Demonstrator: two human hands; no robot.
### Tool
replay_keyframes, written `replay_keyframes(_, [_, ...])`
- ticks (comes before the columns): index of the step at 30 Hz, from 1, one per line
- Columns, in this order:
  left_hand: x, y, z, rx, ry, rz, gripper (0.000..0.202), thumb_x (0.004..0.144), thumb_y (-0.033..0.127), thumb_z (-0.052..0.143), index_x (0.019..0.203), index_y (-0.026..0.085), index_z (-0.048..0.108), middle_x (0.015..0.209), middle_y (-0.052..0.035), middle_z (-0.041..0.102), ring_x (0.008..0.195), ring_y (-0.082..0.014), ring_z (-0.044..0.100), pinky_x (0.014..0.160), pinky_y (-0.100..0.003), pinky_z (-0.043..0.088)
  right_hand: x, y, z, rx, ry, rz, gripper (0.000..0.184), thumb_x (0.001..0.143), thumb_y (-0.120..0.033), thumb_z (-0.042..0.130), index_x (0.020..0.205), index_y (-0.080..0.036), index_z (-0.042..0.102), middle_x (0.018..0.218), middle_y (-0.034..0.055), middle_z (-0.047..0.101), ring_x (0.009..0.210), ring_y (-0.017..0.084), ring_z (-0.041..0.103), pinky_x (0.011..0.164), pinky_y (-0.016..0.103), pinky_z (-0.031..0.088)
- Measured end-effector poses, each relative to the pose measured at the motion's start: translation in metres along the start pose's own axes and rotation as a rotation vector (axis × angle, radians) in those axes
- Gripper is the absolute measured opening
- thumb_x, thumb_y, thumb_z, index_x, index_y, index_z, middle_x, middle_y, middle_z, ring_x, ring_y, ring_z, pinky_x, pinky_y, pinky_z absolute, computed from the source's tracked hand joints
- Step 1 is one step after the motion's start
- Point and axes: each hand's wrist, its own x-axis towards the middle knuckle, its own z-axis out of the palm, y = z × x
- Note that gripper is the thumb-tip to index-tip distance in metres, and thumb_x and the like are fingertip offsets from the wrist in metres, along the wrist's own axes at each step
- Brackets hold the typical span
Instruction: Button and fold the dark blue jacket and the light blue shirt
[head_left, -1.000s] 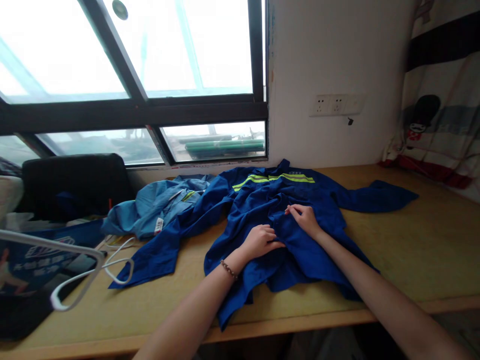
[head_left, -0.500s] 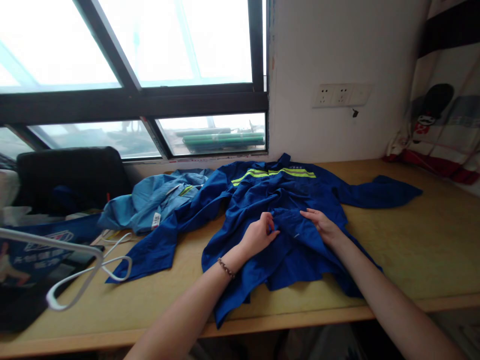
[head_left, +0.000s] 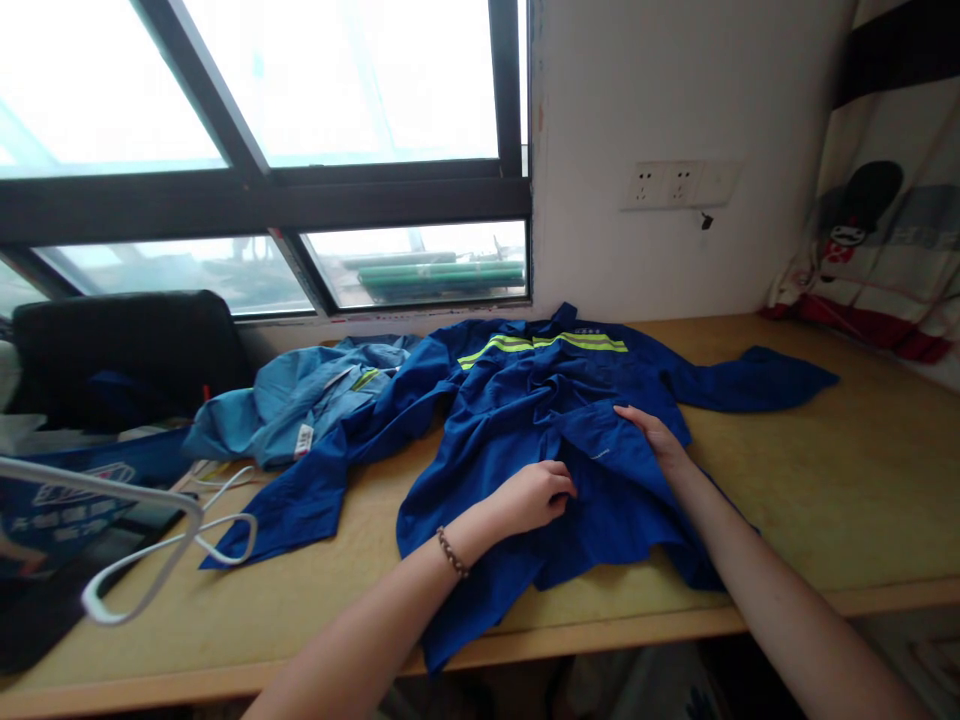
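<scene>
A dark blue work jacket [head_left: 495, 440] lies spread front up on the table, its sleeves out to both sides and a yellow-and-grey reflective stripe [head_left: 577, 342] across the chest. My left hand [head_left: 536, 495] is closed at the front opening, fingers curled on the cloth; the fingertips are partly hidden. My right hand [head_left: 654, 437] grips the upper edge of a raised front flap between thumb and fingers. A short pale mark shows on that flap. Beside the left sleeve lies a crumpled light blue garment [head_left: 277, 400] with a white tag.
The yellowish table [head_left: 825, 480] has a wooden front edge near me. A white bent tube or hanger [head_left: 142, 485] juts in from the left, near a black bag or chair back [head_left: 127, 350]. Behind are a window, wall sockets [head_left: 679, 185] and a patterned curtain [head_left: 862, 220].
My left hand has moved down along the jacket's front opening, away from the right hand. My right hand has shifted slightly up and right, and the flap is pulled a little flatter.
</scene>
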Motion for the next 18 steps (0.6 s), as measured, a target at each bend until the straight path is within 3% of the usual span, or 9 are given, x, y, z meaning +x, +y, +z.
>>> replay_keyframes(6, [-0.007,-0.008,-0.018,0.024,-0.079,0.020,0.018,0.066,0.005,0.045,0.057,0.015,0.057,0.062,-0.0017,0.058,0.061,-0.0103,0.052,0.061,-0.019,0.038,0.002,-0.006,-0.005,0.041,0.084,0.097,0.012,0.072,-0.025,0.057,0.078,-0.017,0.063,0.067,0.0034,0.068,0.068,0.021,0.065,0.064,0.031,0.054])
replay_keyframes(8, [-0.008,-0.008,-0.019,0.060,-0.076,-0.026,0.016,0.070,0.009,0.046,0.063,0.016,0.058,0.060,-0.0005,0.058,0.055,-0.0093,0.050,0.057,-0.019,0.036,0.002,-0.005,-0.004,0.059,0.082,0.096,0.011,0.071,-0.024,0.057,0.078,-0.017,0.062,0.067,0.0030,0.068,0.066,0.020,0.065,0.062,0.031,0.054])
replay_keyframes(12, [-0.006,0.001,-0.009,0.119,-0.034,-0.085,0.023,0.081,0.035,0.047,0.097,0.022,0.057,0.063,0.0016,0.060,0.056,-0.0105,0.052,0.053,-0.020,0.033,0.000,-0.001,0.000,0.062,0.082,0.027,0.014,0.066,-0.022,0.062,0.080,-0.020,0.059,0.066,0.0002,0.067,0.061,0.018,0.064,0.058,0.029,0.052])
replay_keyframes(14, [-0.003,0.005,-0.003,0.119,-0.043,-0.049,0.026,0.079,0.041,0.049,0.098,0.024,0.057,0.071,0.0009,0.061,0.063,-0.0110,0.055,0.055,-0.019,0.033,-0.002,-0.001,0.003,0.039,0.076,-0.006,0.019,0.062,-0.021,0.066,0.080,-0.021,0.058,0.064,-0.0018,0.065,0.058,0.016,0.062,0.056,0.027,0.051])
replay_keyframes(18, [0.000,0.008,0.002,0.063,-0.054,-0.035,0.020,0.076,0.037,0.056,0.088,0.021,0.059,0.080,0.0005,0.059,0.066,-0.0096,0.053,0.057,-0.018,0.035,-0.006,0.001,0.009,-0.057,-0.012,-0.039,0.024,0.055,-0.021,0.070,0.074,-0.021,0.055,0.060,-0.0051,0.060,0.051,0.012,0.057,0.051,0.023,0.045])
